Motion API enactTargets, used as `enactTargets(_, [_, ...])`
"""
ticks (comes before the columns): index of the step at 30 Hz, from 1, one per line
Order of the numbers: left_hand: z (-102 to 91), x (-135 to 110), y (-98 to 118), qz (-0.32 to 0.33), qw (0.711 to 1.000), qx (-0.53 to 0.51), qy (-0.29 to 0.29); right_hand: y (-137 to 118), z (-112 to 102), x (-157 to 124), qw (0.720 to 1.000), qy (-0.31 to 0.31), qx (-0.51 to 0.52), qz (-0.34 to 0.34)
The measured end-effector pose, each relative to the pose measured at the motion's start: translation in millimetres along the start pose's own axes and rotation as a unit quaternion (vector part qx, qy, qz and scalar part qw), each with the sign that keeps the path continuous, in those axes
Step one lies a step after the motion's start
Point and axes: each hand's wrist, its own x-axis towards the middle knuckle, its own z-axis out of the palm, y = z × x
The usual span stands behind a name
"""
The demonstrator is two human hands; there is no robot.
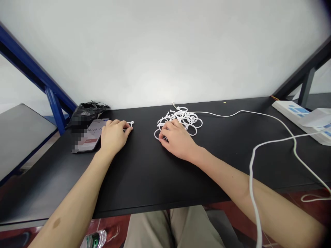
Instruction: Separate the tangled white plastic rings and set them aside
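Note:
My left hand (115, 134) rests low over the black tabletop, its fingers curled and closed on a small white cord loop (132, 123). The knot of that loop sticks out past my fingertips, while most of it is hidden under them. Farther right lies a tangled pile of knotted white cord loops (190, 119). My right hand (178, 139) covers the near left part of this pile. Its thumb and forefinger come together on one loop at the pile's left edge; the other fingers bend over the cords.
Left of my left hand lies a phone (94, 134) showing a timer, with a crumpled black plastic bag (89, 112) behind it. White cables (252, 162) run across the right side, one over my right forearm, near a white power strip (297, 115). A white wall (165, 51) borders the back.

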Motion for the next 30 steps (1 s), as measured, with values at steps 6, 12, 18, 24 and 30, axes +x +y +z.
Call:
enactTargets(6, [-17.8,-6.5,35.0,-0.007,0.984,-0.175,0.011,-1.4,-0.3,0.0,0.997,0.069,0.004,-0.035])
enactTargets(12, [-23.6,-17.9,72.9,-0.043,0.939,-0.332,-0.082,-6.5,-0.1,-0.2,0.993,0.089,0.008,-0.081])
enactTargets(18, [-26.0,-16.5,72.4,-0.027,0.941,-0.333,-0.057,-14.5,-5.4,-0.8,0.982,0.141,0.122,-0.029])
enactTargets(24, [-29.4,-19.1,75.0,0.016,0.944,-0.328,-0.041,-14.2,-5.6,-1.3,0.950,0.126,0.284,0.037])
enactTargets(30, [-26.2,-21.5,75.7,0.065,0.957,-0.284,-0.015,-16.8,-4.7,0.1,0.925,0.129,0.354,0.054])
